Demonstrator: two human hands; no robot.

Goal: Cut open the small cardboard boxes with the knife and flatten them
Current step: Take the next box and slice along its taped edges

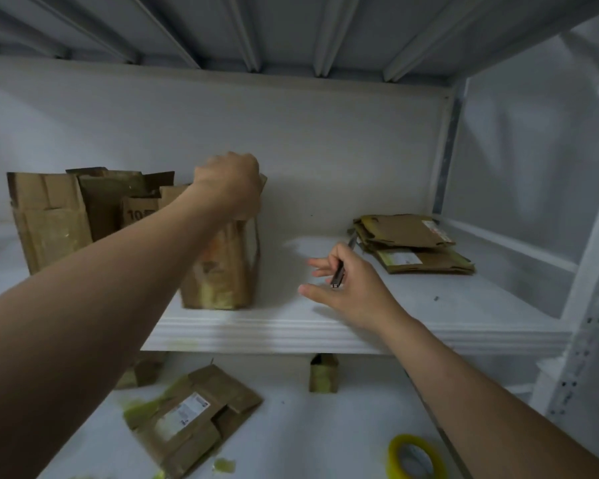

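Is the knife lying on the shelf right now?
No, the knife is held between the fingers of the right hand, not set down on the shelf.

Boxes (222, 267) brown matt cardboard; shelf (325, 330) white-painted, smooth; knife (341, 264) dark metal; tape roll (414, 458) glossy yellow.

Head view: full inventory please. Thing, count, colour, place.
upright box: one, brown, shelf front, gripped at top
rear boxes: several, brown, shelf left rear, upright
flattened stack: at least two, brown, shelf right
knife: one, dark, held above shelf centre
labelled flat box: one, brown, lower surface left
small boxes: two, brown, under shelf edge
tape roll: one, yellow, lower right
shelf: one, white
left hand: grips upright box
right hand: holds knife
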